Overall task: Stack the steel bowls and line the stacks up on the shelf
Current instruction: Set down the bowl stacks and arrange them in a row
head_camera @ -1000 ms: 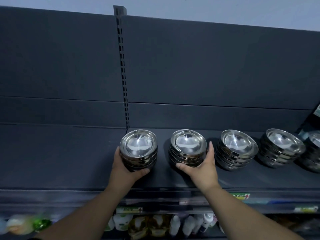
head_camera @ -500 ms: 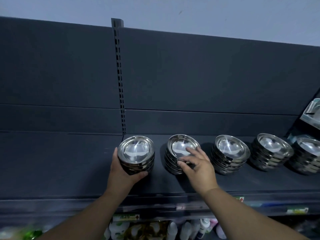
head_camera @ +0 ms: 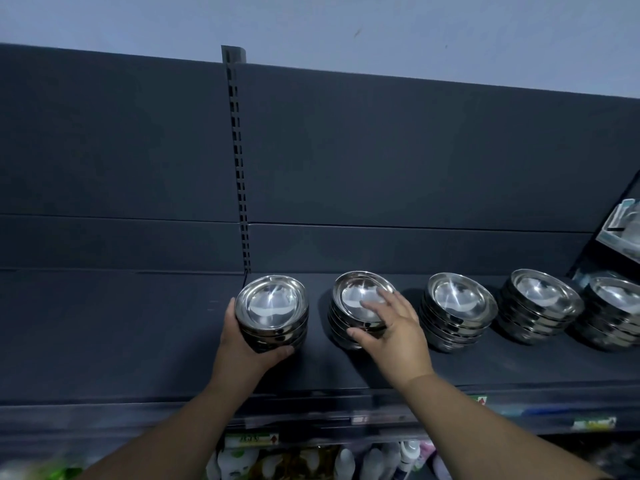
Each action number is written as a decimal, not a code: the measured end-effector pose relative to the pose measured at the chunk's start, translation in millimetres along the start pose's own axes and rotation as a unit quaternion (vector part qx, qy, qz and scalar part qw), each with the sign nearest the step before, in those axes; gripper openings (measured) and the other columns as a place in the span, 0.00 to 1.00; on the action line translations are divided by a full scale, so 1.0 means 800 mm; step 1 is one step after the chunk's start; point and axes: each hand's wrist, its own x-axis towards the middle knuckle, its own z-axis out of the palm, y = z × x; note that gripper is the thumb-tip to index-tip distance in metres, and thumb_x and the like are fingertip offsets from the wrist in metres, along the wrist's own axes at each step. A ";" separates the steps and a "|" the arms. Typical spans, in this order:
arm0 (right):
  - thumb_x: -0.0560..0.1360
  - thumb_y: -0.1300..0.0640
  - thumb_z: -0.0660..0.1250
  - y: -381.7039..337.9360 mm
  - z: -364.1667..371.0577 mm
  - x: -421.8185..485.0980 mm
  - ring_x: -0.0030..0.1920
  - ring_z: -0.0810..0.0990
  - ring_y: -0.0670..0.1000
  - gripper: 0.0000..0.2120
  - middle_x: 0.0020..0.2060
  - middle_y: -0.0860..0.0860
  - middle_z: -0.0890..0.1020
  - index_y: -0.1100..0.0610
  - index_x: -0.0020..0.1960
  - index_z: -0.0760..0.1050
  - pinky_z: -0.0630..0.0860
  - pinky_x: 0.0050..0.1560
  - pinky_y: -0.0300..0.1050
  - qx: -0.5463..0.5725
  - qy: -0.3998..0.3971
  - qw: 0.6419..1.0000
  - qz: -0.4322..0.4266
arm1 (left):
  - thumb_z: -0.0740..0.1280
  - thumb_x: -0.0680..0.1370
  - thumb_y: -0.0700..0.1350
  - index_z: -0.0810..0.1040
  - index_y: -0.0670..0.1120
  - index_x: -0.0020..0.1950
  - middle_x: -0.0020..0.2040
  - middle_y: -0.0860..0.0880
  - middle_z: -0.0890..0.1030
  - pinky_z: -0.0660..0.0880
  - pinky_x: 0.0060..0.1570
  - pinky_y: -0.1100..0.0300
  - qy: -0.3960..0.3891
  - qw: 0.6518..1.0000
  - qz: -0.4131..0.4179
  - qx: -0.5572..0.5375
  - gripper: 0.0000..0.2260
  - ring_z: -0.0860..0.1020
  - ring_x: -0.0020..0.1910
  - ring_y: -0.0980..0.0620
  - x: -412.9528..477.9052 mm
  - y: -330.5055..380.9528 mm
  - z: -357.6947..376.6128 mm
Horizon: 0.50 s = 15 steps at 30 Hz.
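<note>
The left hand [head_camera: 242,344] grips the stack [head_camera: 273,313] just right of the post [head_camera: 239,168]. The right hand [head_camera: 398,337] pinches the tilted top bowl [head_camera: 349,292] of the next stack [head_camera: 337,327]; the slick steel could slip and clatter off the shelf [head_camera: 138,334].

We count five shiny steel-bowl stacks in row on dark shelf [head_camera: 104,334]. Upright, nested neat: leftmost stack [head_camera: 272,313]. On second stack [head_camera: 337,329], top bowl [head_camera: 353,289] tilted, askew. Further right, upright: third stack [head_camera: 457,313], fourth stack [head_camera: 540,306], fifth stack [head_camera: 614,313] at frame edge.
</note>
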 end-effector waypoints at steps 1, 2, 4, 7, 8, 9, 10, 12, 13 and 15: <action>0.66 0.48 0.78 0.000 -0.002 0.000 0.76 0.57 0.51 0.27 0.73 0.45 0.66 0.47 0.63 0.77 0.55 0.75 0.42 -0.004 0.001 1.000 0.005 | 0.84 0.57 0.47 0.51 0.53 0.77 0.71 0.52 0.69 0.66 0.63 0.60 0.000 1.000 0.001 0.000 0.57 0.69 0.66 0.53 0.000 0.000 0.000; 0.65 0.47 0.78 -0.001 -0.004 0.000 0.76 0.55 0.51 0.32 0.75 0.45 0.62 0.47 0.67 0.73 0.54 0.76 0.44 -0.004 -0.005 1.000 0.021 | 0.84 0.57 0.47 0.51 0.53 0.77 0.71 0.52 0.69 0.66 0.63 0.60 0.000 1.000 0.001 0.000 0.57 0.69 0.66 0.53 0.000 0.000 0.000; 0.64 0.45 0.78 -0.001 -0.007 0.002 0.77 0.54 0.51 0.40 0.78 0.46 0.53 0.45 0.72 0.65 0.57 0.76 0.47 0.013 -0.029 0.997 0.068 | 0.84 0.57 0.47 0.51 0.53 0.76 0.70 0.52 0.69 0.66 0.62 0.60 -0.002 1.000 0.002 -0.002 0.57 0.69 0.65 0.54 0.000 0.001 0.001; 0.63 0.44 0.79 -0.001 -0.009 0.007 0.77 0.56 0.52 0.47 0.79 0.48 0.50 0.44 0.75 0.58 0.59 0.75 0.47 0.047 -0.046 0.991 0.114 | 0.84 0.57 0.46 0.52 0.53 0.76 0.70 0.53 0.69 0.66 0.63 0.60 -0.004 1.000 0.002 -0.004 0.57 0.69 0.66 0.53 0.000 0.002 0.001; 0.62 0.44 0.79 -0.001 -0.008 0.008 0.77 0.55 0.51 0.49 0.79 0.49 0.50 0.46 0.76 0.57 0.57 0.74 0.45 0.055 -0.047 0.990 0.119 | 0.84 0.57 0.46 0.52 0.53 0.76 0.70 0.53 0.69 0.66 0.64 0.59 -0.005 1.000 0.003 -0.004 0.57 0.69 0.67 0.53 0.000 0.002 0.001; 0.62 0.44 0.80 -0.001 -0.007 0.009 0.77 0.55 0.50 0.50 0.79 0.49 0.51 0.47 0.76 0.56 0.55 0.74 0.43 0.061 -0.049 0.989 0.123 | 0.84 0.57 0.46 0.52 0.54 0.76 0.70 0.53 0.69 0.66 0.64 0.59 -0.007 1.000 0.003 -0.004 0.57 0.69 0.67 0.53 0.001 0.001 0.000; 0.62 0.44 0.80 0.000 -0.005 0.009 0.77 0.55 0.50 0.51 0.78 0.49 0.52 0.48 0.76 0.56 0.54 0.73 0.42 0.069 -0.049 0.988 0.126 | 0.84 0.57 0.47 0.51 0.54 0.76 0.71 0.53 0.69 0.66 0.64 0.59 -0.008 1.000 0.001 -0.004 0.57 0.69 0.67 0.53 0.001 0.001 0.000; 0.60 0.43 0.80 0.002 -0.001 0.010 0.77 0.57 0.50 0.52 0.78 0.49 0.55 0.48 0.76 0.56 0.55 0.74 0.42 0.083 -0.047 0.988 0.125 | 0.83 0.57 0.47 0.51 0.54 0.76 0.71 0.53 0.69 0.66 0.65 0.58 -0.011 1.000 -0.001 -0.002 0.57 0.69 0.67 0.53 0.002 0.000 -0.001; 0.60 0.43 0.81 0.003 0.001 0.011 0.76 0.59 0.50 0.52 0.77 0.50 0.58 0.48 0.76 0.56 0.58 0.75 0.45 0.088 -0.044 0.988 0.122 | 0.83 0.57 0.47 0.51 0.54 0.77 0.71 0.53 0.69 0.66 0.65 0.58 -0.011 1.000 -0.002 -0.001 0.57 0.69 0.67 0.53 0.002 -0.001 -0.001; 0.60 0.43 0.80 0.004 0.003 0.012 0.73 0.64 0.50 0.51 0.74 0.50 0.62 0.49 0.75 0.58 0.63 0.74 0.49 0.089 -0.038 0.988 0.118 | 0.83 0.57 0.48 0.51 0.54 0.77 0.71 0.53 0.69 0.66 0.65 0.59 -0.013 1.000 0.000 0.001 0.57 0.69 0.67 0.53 0.004 -0.001 -0.001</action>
